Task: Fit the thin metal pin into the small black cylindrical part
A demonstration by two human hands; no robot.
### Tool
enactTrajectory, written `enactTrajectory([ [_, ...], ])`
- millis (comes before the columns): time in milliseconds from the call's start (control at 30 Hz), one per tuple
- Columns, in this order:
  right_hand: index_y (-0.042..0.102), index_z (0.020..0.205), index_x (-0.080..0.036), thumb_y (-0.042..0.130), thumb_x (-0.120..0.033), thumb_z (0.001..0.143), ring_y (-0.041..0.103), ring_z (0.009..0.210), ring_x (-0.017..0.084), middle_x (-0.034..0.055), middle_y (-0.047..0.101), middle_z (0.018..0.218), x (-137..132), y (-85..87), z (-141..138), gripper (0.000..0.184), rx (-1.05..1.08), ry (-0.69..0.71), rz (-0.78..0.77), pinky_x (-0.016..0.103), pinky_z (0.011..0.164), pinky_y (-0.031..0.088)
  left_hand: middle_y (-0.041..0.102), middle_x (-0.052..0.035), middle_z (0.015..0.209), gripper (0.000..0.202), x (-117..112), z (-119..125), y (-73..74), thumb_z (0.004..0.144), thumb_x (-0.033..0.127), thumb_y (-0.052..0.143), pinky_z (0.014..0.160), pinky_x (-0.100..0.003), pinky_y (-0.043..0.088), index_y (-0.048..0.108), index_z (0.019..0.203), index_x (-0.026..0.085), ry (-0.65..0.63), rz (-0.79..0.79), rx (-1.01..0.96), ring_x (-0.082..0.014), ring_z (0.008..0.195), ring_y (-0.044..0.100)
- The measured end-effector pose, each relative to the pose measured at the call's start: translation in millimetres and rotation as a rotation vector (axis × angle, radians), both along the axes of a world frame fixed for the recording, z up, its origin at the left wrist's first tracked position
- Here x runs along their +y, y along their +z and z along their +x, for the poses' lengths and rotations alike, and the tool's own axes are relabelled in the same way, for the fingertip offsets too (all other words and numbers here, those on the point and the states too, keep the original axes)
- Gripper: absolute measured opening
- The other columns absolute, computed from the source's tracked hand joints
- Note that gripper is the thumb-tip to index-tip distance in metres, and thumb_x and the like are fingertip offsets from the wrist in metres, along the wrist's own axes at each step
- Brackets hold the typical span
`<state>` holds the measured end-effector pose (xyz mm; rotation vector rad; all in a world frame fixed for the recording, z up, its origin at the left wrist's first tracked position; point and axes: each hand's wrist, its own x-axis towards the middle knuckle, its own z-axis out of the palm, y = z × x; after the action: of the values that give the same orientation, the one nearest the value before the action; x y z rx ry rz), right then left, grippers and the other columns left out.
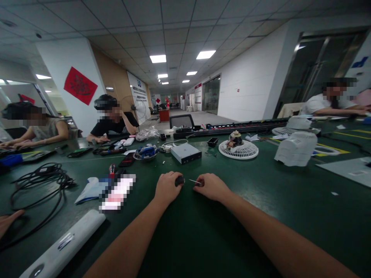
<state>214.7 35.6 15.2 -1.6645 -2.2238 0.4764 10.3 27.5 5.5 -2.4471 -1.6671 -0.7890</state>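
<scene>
My left hand (165,188) is closed around a small dark rounded piece (180,180), whose exact kind I cannot make out. Opposite it, my right hand (213,187) pinches a thin, pointed metal rod (193,181) between thumb and fingers. The rod's tip points left toward the dark piece, with a small gap between them. Both hands are over the green tabletop (185,220). Just beyond them lies a grey box like an optical disc drive (185,153). The ends of the dark piece inside my left fingers are hidden.
Right of the drive are a white fan grille with a motor (238,151) and a white plastic housing (296,148). Leftward lie a bowl of blue pieces (145,152), black cable (43,175) and a long white casing (65,245). Another person's hand (10,222) shows far left.
</scene>
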Motion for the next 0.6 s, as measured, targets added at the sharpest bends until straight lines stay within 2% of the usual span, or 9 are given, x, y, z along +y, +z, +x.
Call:
enactTrajectory([
  [133,0.073,0.087,-0.021,0.058,-0.031,0.08,0.064,0.071,0.017,0.0033,0.072,0.082,-1.3,0.6,-4.2,0.018,0.128,0.011,0.104,0.026,0.061,0.043,0.068,-0.0019,0.101,0.024,-1.4,1.8,0.5,0.08,0.025,0.066,0.082,-0.035,0.042,0.065,0.105,0.024,-0.013,0.0,-0.007,-0.0219,0.094,0.061],
  [267,0.071,0.094,-0.021,0.054,-0.027,0.085,0.062,0.073,0.015,0.0028,0.071,0.086,-2.5,3.3,-4.8,0.02,0.289,0.109,0.17,0.026,0.065,0.044,0.069,-0.0022,0.101,0.024,-3.3,4.4,2.1,0.081,0.027,0.066,0.082,-0.035,0.042,0.064,0.105,0.023,-0.059,0.0,-0.002,-0.0213,0.091,0.062],
  [467,0.072,0.091,-0.021,0.056,-0.025,0.085,0.061,0.078,0.017,0.0039,0.07,0.09,-2.2,-0.6,-6.1,0.018,0.288,0.189,0.22,0.027,0.069,0.043,0.07,-0.0028,0.1,0.025,-5.7,7.6,3.5,0.081,0.028,0.067,0.083,-0.036,0.041,0.065,0.105,0.023,-0.197,0.019,0.029,-0.0213,0.092,0.063],
  [600,0.07,0.091,-0.021,0.064,-0.025,0.079,0.059,0.07,0.015,0.0014,0.07,0.083,-2.9,0.1,-6.6,0.014,0.297,0.118,0.21,0.026,0.063,0.04,0.071,-0.0033,0.1,0.027,-5.4,6.4,3.2,0.08,0.028,0.069,0.085,-0.038,0.04,0.064,0.106,0.022,-0.266,0.046,0.032,-0.0215,0.091,0.063],
])
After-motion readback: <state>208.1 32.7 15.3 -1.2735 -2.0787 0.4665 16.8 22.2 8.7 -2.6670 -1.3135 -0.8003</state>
